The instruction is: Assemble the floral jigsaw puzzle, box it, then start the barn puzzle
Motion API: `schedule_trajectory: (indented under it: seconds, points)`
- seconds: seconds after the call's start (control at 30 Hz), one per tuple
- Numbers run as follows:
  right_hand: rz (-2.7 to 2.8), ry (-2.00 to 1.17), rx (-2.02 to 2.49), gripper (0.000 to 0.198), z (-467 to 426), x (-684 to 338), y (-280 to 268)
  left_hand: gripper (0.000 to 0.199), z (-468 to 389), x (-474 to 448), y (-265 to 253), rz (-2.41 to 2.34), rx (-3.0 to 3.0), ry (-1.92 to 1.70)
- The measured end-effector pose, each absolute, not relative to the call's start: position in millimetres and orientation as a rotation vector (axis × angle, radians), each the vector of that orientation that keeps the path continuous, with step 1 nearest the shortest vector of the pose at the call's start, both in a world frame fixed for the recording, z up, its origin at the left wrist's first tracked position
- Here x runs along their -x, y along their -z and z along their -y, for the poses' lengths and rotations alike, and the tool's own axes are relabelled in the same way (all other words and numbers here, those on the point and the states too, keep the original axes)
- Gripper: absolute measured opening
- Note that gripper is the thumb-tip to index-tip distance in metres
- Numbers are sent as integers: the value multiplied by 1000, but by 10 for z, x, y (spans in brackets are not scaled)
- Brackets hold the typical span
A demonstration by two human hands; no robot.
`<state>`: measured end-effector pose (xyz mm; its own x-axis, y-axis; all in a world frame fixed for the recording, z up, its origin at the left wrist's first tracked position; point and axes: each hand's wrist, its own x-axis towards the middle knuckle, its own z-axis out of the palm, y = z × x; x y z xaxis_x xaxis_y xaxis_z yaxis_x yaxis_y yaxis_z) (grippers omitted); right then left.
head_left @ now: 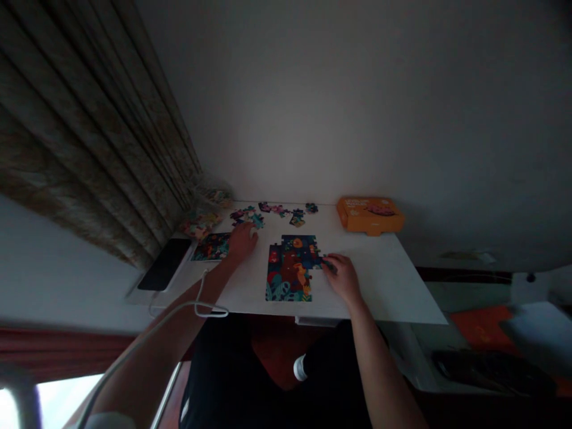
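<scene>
A partly assembled jigsaw puzzle (pixel 288 271) with a dark, colourful picture lies flat on the white table, its right edge stepped. My right hand (pixel 343 275) is at that edge, thumb and fingers closed on a dark blue puzzle piece (pixel 328 260) that touches or nearly touches the assembled part. Farther left, my left hand (pixel 242 241) rests low over the table with its fingers slightly apart, close to a cluster of loose puzzle pieces (pixel 254 219). Beside its wrist lies a picture sheet (pixel 211 246), partly covered by the hand.
More loose pieces (pixel 297 217) lie along the wall. An orange box (pixel 372 215) stands at the back right. Plastic bags with pieces (pixel 201 223) sit by the curtain (pixel 102 119). A phone (pixel 165 264) lies at the left edge; a white cable (pixel 179 305) crosses my left forearm.
</scene>
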<state>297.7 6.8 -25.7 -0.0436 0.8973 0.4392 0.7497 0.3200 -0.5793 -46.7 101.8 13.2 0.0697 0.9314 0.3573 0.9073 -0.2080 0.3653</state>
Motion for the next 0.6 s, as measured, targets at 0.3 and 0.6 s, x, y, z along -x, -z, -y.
schedule_trajectory:
  seconds: [0.3,0.6]
  points:
    - [1587,-545,1534,33,-286,-3101,299,43,-699,56,70,-1388,-2588,-434]
    - [1572,-731,1770,27,-1523,-2985,15,40,-815,76,103,-1695,-2388,-461]
